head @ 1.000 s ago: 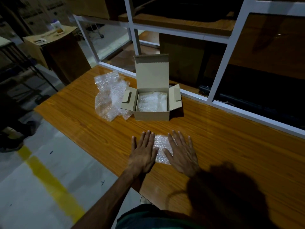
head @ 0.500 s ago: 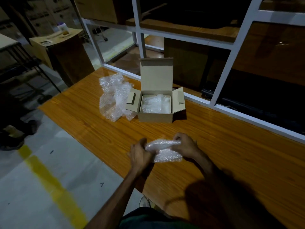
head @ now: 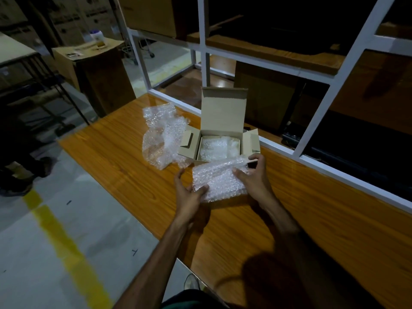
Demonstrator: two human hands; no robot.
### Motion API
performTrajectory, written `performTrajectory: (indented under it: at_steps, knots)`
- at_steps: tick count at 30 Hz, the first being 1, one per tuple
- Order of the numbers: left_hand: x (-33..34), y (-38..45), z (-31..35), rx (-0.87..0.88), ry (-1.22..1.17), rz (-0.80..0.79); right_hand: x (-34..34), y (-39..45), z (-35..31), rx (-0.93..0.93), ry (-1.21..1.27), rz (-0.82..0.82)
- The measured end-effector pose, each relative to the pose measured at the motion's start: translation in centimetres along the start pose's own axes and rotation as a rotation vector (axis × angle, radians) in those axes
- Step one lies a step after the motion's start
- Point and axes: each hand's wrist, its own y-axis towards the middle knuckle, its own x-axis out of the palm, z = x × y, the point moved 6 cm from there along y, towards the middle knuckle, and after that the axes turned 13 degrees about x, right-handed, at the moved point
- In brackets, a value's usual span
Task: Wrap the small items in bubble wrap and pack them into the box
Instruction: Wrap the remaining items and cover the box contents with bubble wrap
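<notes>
Lifted off the worktop (head: pixel 124 166) since a second ago — the wrapped bundle (head: pixel 219 180) now hangs just in front of the box (head: pixel 219 139).

Both hands hold it: the left hand (head: pixel 189 197) pinches its near left corner with thumb and curled fingers, and the right hand (head: pixel 253 177) grips its right side, thumb on top, fingers curled round the far edge. Inside the open box lies bubble-wrapped packing — its lid stands upright. Loose bubble wrap (head: pixel 162 134) sits crumpled just left of the box, touching its side flap.

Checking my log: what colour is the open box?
Plain light brown cardboard box, seen in the head view.
</notes>
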Motion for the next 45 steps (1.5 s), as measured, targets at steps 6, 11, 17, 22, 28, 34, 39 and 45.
performTrajectory:
  at_steps: [6, 11, 17, 22, 28, 34, 39, 45]
  knots:
    - [0.5, 2.3, 2.0, 0.182, 0.186, -0.197, 0.8, 2.1, -4.0, -0.046, -0.033, -0.142]
    - [1.3, 4.5, 2.1, 0.097, 0.178, -0.196, 2.2, 5.0, -5.3, 0.022, -0.346, -0.384]
    - [1.6, 6.9, 2.8, 0.339, 0.480, -0.014, 4.3, 9.4, -8.0, -0.158, -0.636, -0.370]
    - [2.2, 7.9, 3.9, 0.539, 1.045, 0.097, 5.8, 12.5, -10.8, -0.443, -0.828, -0.227]
    - [4.5, 10.0, 3.0, 0.588, 1.326, 0.040, 7.7, 15.8, -12.5, -0.709, -1.014, -0.062]
    - [5.8, 11.0, 1.8, 0.493, 1.489, -0.053, 10.4, 17.9, -12.3, -0.763, -1.067, -0.079]
    - [7.0, 11.4, 1.3, 0.416, 1.554, -0.149, 12.1, 19.0, -10.9, -0.728, -1.027, -0.229]
    - [7.9, 11.3, 2.1, 0.420, 1.564, -0.150, 12.3, 18.4, -10.1, -0.835, -1.157, -0.334]
